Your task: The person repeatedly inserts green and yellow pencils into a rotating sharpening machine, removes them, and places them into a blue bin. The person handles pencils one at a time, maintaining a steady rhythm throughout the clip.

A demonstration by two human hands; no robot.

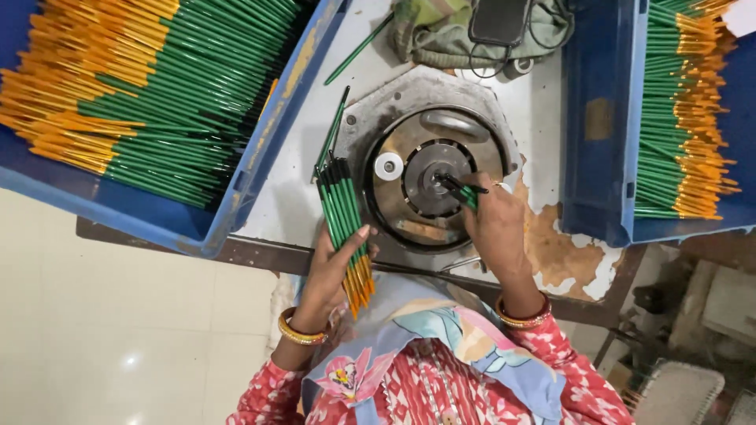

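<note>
Left hand (331,271) is closed around a bundle of green pens (345,228), orange ends toward the body, near the front edge of the bench (543,118). Right hand (492,224) pinches a single green pen (465,190), its dark tip at the hub of the round metal machine (429,169). Blue crates (594,126) of pens sit at both sides.
</note>
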